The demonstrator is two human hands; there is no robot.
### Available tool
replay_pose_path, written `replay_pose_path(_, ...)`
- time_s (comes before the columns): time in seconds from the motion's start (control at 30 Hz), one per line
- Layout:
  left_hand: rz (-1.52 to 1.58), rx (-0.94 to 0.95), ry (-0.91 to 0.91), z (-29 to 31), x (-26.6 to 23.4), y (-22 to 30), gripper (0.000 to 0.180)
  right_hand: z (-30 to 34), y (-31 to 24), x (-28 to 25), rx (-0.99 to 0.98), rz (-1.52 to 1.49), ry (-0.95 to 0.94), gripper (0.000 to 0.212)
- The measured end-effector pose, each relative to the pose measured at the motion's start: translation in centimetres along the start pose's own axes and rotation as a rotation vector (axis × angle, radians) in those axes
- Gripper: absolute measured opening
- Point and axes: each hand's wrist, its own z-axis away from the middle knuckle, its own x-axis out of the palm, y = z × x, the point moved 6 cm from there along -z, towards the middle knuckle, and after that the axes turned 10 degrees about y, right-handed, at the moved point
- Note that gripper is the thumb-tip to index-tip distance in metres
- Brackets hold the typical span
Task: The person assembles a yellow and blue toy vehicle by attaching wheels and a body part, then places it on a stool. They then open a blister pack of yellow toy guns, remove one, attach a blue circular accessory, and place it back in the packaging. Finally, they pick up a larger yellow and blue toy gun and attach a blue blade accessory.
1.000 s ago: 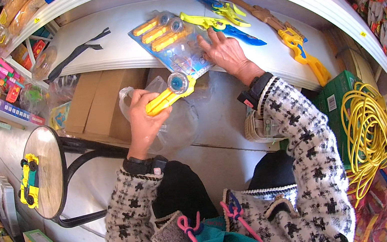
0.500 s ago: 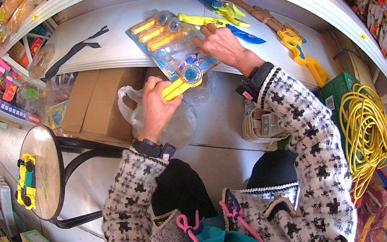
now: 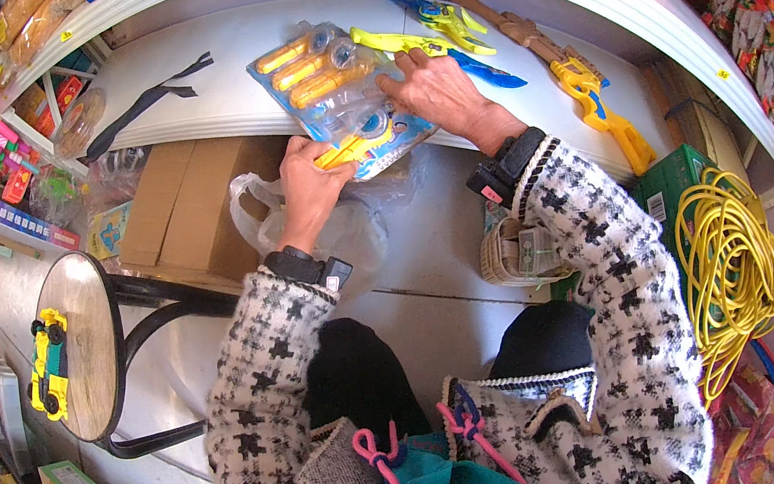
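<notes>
White shelf (image 3: 164, 49) on the far side, goods crowding in on left and right: from where I stand, the work is all at the shelf's near edge. Over the last second the yellow toy (image 3: 349, 152) has gone from hanging clear of the pack (image 3: 347, 104), on its near left, to lying across the pack's near end. For the work in hand, I take that to mean the two have been brought together, though I can't tell whether the toy sits in a hollow of the clear plastic or only on top.

The left hand (image 3: 312, 185) is closed around the toy's left end, fingers bent, with the round blue end left showing to the right. The right hand (image 3: 437, 97) has slid a little left, and its fingers are more curled than they were. Now they bend half closed at the pack's right edge, touching it; whether they pinch it or only steady it, I can't make out.

Three more yellow toys (image 3: 304, 71) lie side by side in the pack's far part. Just beyond the right hand is a lime toy (image 3: 416, 42), with a brown-and-yellow toy gun (image 3: 573, 76) farther right. A plastic bag (image 3: 345, 233) hangs below the left hand.
</notes>
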Motion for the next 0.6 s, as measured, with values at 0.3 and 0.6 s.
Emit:
replay_pose_path(0.3, -0.101, 0.015, -0.015, -1.2, 0.6, -1.8, 0.041, 0.8, -0.1, 0.1, -0.018, 0.013, 0.029, 0.017)
replay_pose_path(0.6, 0.001, 0.047, 0.087, -1.3, 1.4, -2.2, 0.035, 3.4, -0.2, -0.4, 0.219, -0.156, 0.051, 0.043)
